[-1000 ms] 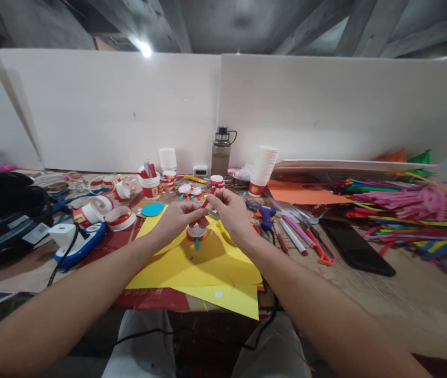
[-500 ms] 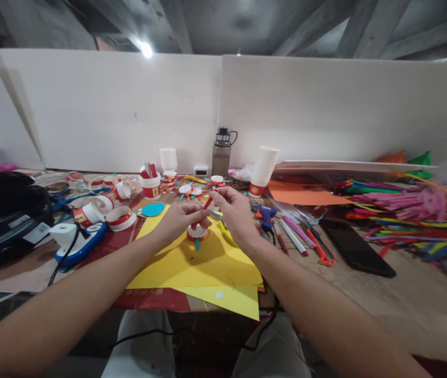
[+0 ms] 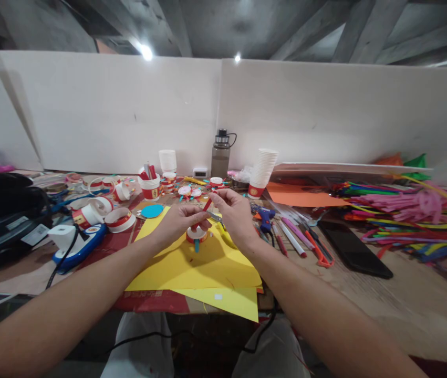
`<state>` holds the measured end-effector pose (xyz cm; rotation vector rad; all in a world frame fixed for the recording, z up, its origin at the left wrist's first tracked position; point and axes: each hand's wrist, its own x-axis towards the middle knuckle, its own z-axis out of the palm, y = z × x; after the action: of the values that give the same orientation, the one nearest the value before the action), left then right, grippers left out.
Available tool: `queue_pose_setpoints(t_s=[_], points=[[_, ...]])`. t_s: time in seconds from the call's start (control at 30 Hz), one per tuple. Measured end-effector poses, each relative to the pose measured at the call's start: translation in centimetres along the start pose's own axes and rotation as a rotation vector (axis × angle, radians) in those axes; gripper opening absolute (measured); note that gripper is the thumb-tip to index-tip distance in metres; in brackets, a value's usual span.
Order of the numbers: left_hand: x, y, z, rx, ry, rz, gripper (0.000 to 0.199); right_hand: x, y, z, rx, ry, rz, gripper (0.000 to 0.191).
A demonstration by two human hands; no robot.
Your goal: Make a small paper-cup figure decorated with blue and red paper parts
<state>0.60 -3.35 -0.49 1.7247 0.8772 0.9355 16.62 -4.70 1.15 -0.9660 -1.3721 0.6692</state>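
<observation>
Pinching a thin, straight red strip [image 3: 208,203] in the closed grip of left hand [image 3: 182,220] and right hand [image 3: 231,209], just above a short red-and-white paper ring [image 3: 192,234] on a yellow paper sheet [image 3: 191,273]. Probably adjusting the strip; calls next for steady fingertips.

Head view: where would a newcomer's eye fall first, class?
Probably on the yellow paper, at the middle of the table's near edge. Near its far edge, the left hand and right hand hold a red strip. At the right, a multicoloured heap lies beside the phone.
</observation>
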Motion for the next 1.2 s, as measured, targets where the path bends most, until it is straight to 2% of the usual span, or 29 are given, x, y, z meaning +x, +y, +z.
queue_pose_setpoints(t_s=[0.67,1.2], points=[[0.26,-0.56,-0.28,0.057,0.059,0.123,0.037,-0.31,-0.52,0.11,0.029,-0.035,-0.017,0.022],[-0.1,0.1,-0.12,0.073,0.051,0.127,0.035,-0.41,-0.49,0.01,0.006,-0.017,-0.042,0.023]])
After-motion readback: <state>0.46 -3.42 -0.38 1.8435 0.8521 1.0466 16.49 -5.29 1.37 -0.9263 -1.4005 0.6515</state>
